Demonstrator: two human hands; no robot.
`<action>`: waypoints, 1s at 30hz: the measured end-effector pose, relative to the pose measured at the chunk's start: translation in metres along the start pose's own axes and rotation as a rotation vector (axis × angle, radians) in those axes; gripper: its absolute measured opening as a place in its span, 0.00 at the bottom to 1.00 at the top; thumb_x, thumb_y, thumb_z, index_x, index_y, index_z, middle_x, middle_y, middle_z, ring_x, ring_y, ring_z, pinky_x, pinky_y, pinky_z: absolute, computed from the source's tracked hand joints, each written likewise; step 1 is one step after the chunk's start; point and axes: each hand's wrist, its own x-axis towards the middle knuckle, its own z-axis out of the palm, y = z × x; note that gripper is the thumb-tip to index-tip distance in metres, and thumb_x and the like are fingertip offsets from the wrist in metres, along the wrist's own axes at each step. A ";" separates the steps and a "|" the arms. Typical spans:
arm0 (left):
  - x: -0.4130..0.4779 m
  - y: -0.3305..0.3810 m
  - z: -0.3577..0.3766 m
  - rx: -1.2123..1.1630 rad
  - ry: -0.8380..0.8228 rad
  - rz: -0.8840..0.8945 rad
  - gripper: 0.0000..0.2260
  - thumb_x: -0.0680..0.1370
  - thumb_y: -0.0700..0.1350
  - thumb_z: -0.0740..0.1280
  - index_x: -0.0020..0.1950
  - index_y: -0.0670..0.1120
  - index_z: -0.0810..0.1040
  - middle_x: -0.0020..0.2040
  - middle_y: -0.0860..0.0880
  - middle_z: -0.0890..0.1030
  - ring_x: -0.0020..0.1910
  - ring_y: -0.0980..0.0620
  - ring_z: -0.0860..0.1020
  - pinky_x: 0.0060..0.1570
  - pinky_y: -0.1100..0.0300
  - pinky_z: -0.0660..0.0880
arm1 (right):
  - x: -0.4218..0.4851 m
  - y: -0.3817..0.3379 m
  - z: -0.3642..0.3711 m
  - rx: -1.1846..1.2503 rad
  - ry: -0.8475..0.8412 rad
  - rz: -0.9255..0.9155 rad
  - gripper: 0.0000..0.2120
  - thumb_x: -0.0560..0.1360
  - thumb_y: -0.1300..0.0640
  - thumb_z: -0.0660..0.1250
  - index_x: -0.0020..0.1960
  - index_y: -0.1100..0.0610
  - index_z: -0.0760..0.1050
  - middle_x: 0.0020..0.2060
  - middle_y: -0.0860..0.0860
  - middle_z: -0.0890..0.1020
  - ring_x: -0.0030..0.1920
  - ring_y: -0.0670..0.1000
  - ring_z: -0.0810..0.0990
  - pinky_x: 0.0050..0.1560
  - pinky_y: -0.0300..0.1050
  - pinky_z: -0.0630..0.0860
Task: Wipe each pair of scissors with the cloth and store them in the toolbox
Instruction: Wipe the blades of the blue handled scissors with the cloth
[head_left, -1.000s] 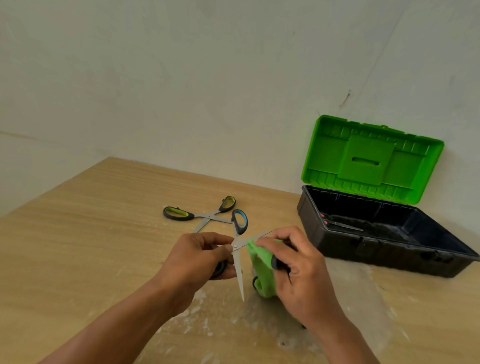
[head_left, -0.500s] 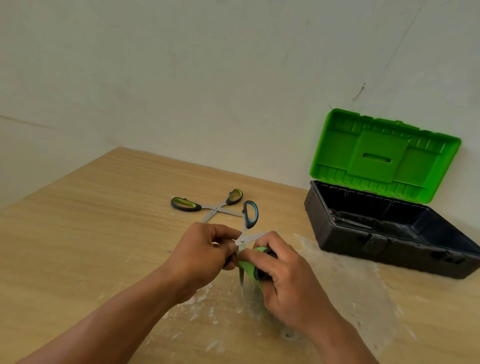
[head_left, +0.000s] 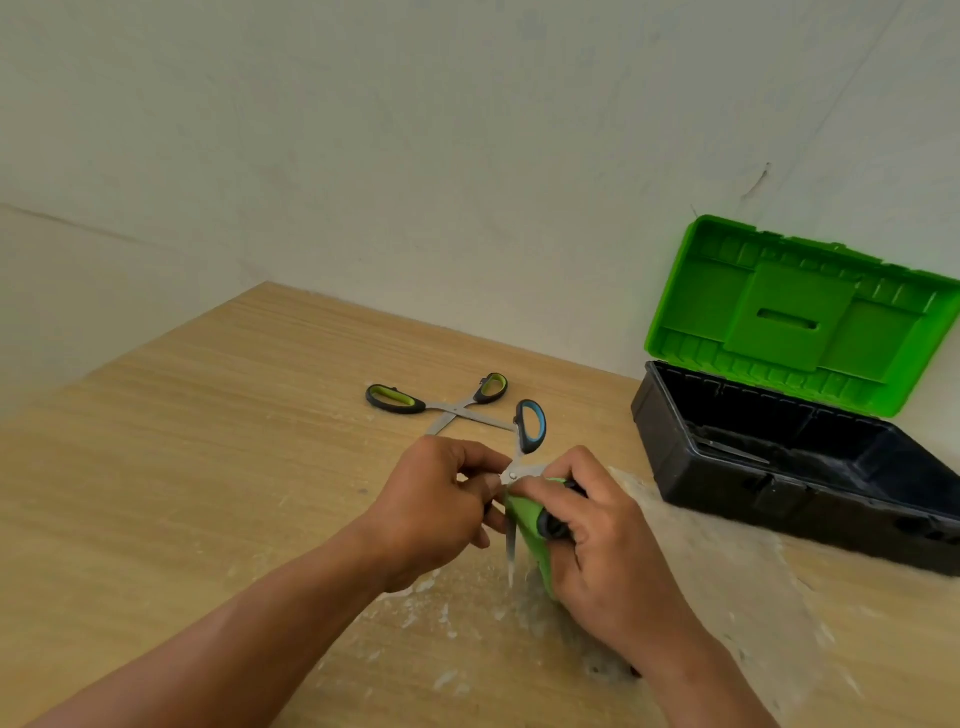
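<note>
Both hands meet above the bench (head_left: 182, 493). The left hand (head_left: 436, 512) is curled around one handle of the blue scissors (head_left: 529, 428), which are spread open: the free blue handle sticks up and one blade points down. The right hand (head_left: 597, 551) pinches the green cloth (head_left: 527, 525) against the other blade near the pivot. Farther back, the green scissors (head_left: 441, 402) lie open on the bench. At right stands the toolbox (head_left: 727, 478), its green lid (head_left: 795, 317) raised, a metal blade showing inside.
</note>
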 end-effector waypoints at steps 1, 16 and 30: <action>0.000 0.000 -0.001 -0.001 0.006 0.000 0.10 0.81 0.33 0.63 0.56 0.42 0.81 0.44 0.44 0.83 0.32 0.53 0.82 0.30 0.62 0.77 | -0.002 -0.001 0.000 0.024 -0.056 -0.023 0.22 0.71 0.71 0.71 0.61 0.52 0.83 0.49 0.45 0.71 0.45 0.44 0.74 0.39 0.33 0.72; 0.003 0.005 -0.006 -0.314 -0.022 -0.084 0.12 0.81 0.30 0.62 0.49 0.40 0.84 0.34 0.47 0.84 0.31 0.53 0.80 0.27 0.62 0.73 | -0.002 0.002 -0.003 0.176 0.159 -0.024 0.20 0.71 0.69 0.70 0.58 0.53 0.85 0.45 0.47 0.77 0.46 0.46 0.78 0.40 0.37 0.75; 0.001 0.003 -0.004 -0.330 -0.090 -0.170 0.10 0.79 0.31 0.64 0.50 0.40 0.85 0.35 0.44 0.82 0.31 0.53 0.78 0.30 0.64 0.76 | -0.006 0.005 -0.006 0.205 0.109 -0.058 0.25 0.67 0.75 0.65 0.58 0.55 0.84 0.44 0.49 0.75 0.47 0.47 0.77 0.42 0.37 0.75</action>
